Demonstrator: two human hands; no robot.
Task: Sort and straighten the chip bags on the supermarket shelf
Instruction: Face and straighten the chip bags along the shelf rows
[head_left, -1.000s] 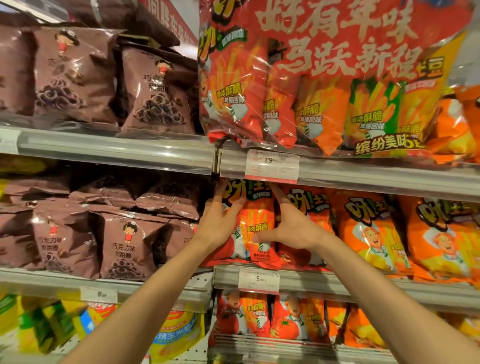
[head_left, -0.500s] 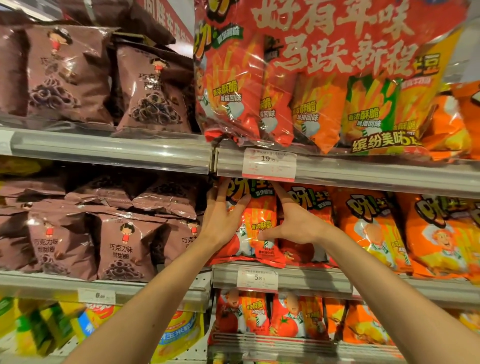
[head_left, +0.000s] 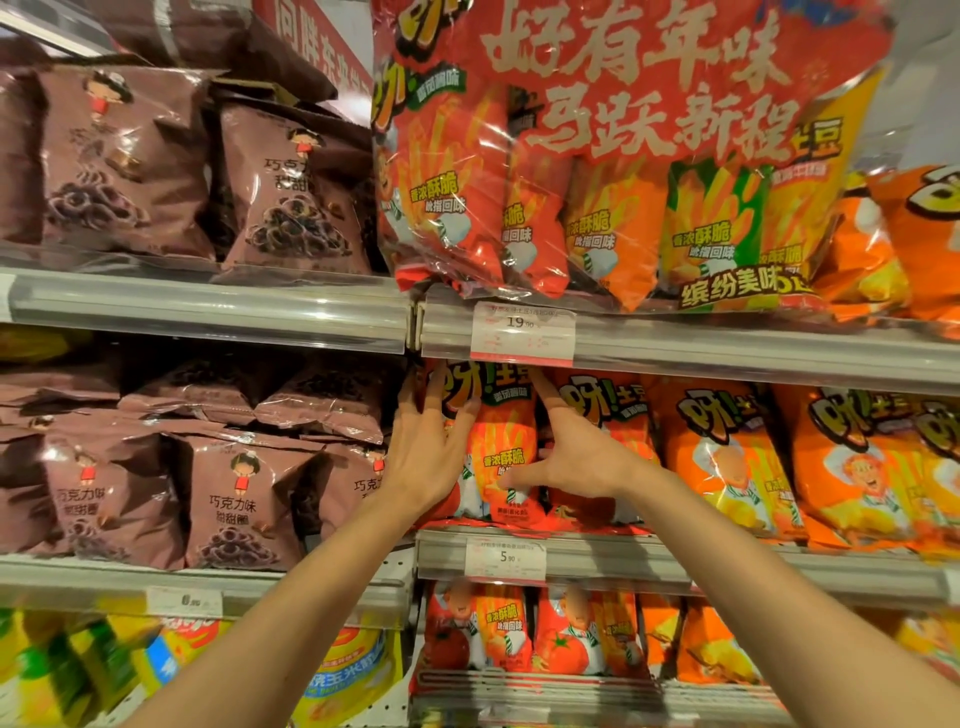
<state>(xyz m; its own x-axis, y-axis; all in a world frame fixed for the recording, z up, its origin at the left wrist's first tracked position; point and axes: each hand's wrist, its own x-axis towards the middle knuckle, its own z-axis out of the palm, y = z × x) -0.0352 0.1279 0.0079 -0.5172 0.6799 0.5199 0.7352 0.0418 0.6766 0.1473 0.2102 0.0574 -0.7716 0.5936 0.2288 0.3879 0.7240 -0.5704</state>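
I have both hands on the red bag at the left end of the middle shelf, under the 19.90 tag. My left hand lies with fingers straight along the bag's left edge, thumb across its front; my right hand has its fingers pushed in behind the right edge and its thumb on the front, so it grasps the bag.

The risks, as I judge them: the film is slick and puffed, so a hard squeeze could crush the chips or let it slip. Pulling it out could drag the next red bag, which touches it, over the lip. The brown bags just left already lean in a heap and could slump across.

The shelf above holds a big multipack of small bags; the one below, more red bags.
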